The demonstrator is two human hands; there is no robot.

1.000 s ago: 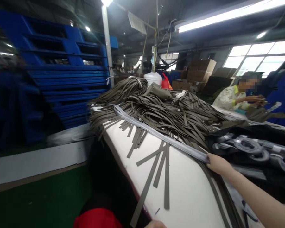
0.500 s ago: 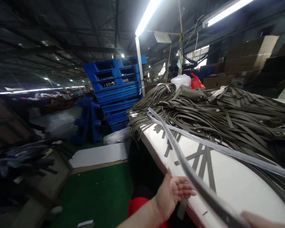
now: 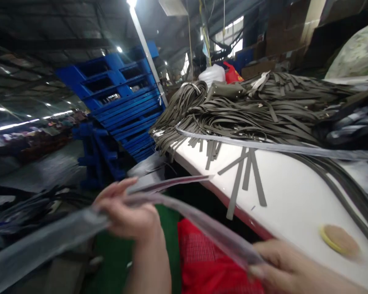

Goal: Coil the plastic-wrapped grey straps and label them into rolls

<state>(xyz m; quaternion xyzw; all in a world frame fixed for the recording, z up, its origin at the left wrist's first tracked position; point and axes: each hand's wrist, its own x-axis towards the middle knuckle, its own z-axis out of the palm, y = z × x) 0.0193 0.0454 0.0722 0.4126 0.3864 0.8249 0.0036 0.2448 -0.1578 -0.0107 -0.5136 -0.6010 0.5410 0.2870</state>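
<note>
- Clear strip (image 3: pixel 199 218): held aloft beside the counter (image 3: pixel 294 192), grasped by left hand (image 3: pixel 130 210) and right hand (image 3: pixel 274 263).
- Risk: if swung wide, its loose end may be snagged, or the overhanging strap (image 3: pixel 236 196) dragged.
- Edge: crossed by that strap; open room is offered over the green floor (image 3: pixel 110 261).
</note>
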